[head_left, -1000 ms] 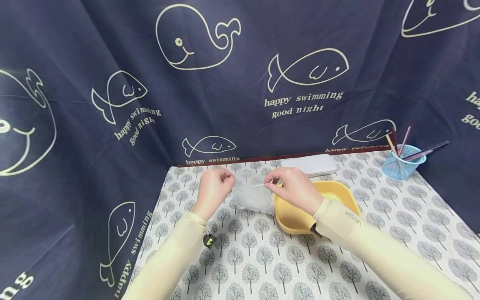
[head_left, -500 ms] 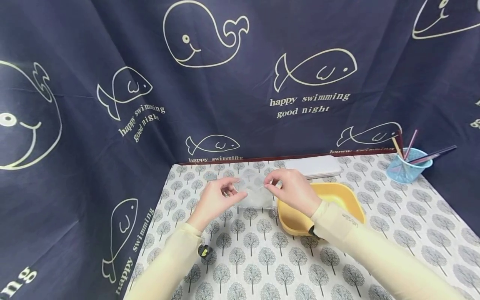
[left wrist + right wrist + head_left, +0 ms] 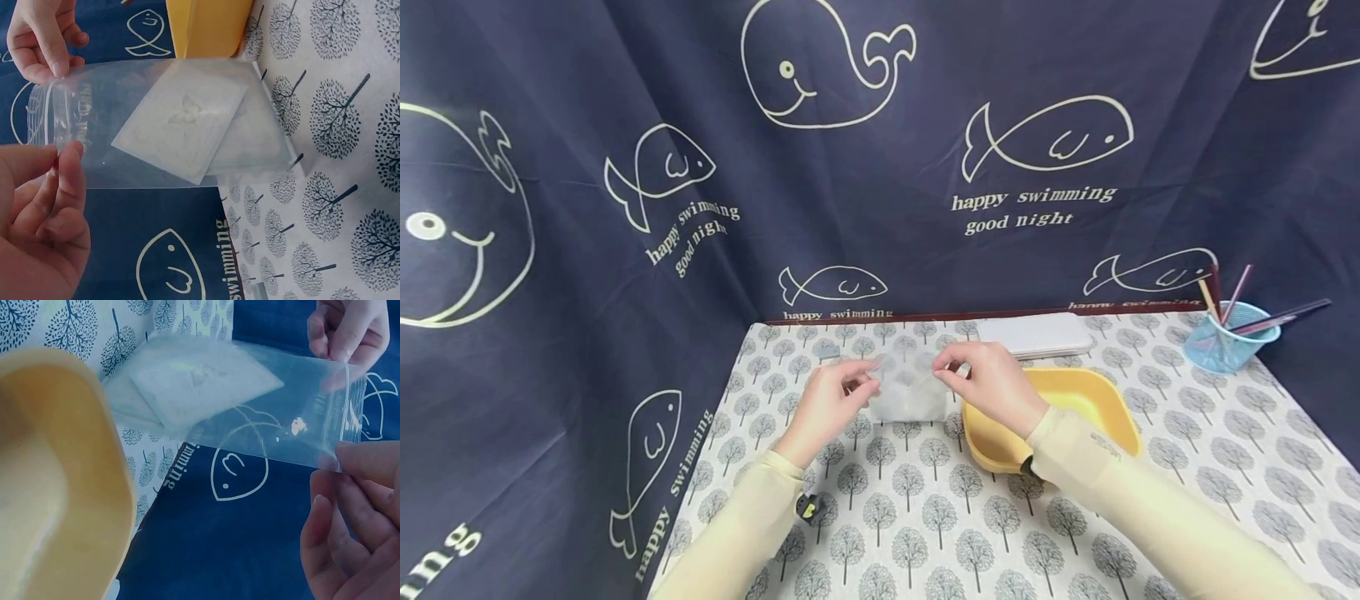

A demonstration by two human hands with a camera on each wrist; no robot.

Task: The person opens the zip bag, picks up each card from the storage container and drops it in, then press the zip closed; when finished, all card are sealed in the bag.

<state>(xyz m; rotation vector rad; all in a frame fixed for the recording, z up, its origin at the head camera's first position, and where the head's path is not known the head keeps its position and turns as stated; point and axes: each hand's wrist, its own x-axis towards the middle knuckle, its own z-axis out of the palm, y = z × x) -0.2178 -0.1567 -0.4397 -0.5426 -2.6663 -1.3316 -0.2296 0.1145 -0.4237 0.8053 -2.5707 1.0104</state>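
Note:
A clear zip-lock bag (image 3: 910,400) hangs between both hands over the table. Inside it lie flat white square packets; the front packet (image 3: 184,122) bears a small butterfly print. My left hand (image 3: 831,404) pinches one corner of the bag's zip end between thumb and index finger. The opposite corner is pinched by my right hand (image 3: 992,387), close to the yellow bin's left side. In the right wrist view the zip strip (image 3: 345,419) runs taut from one hand to the other.
The yellow plastic bin (image 3: 1123,417) stands under the right forearm. Behind it lies a flat white case (image 3: 1037,335). A blue mesh pen cup (image 3: 1221,354) with several pens is at the back right. A small grey object (image 3: 827,350) lies behind the left hand.
My left thumb and fingers spread apart half a second ago and have since come together on the bag's corner. The right hand keeps its pinch. The head view has shifted slightly left.

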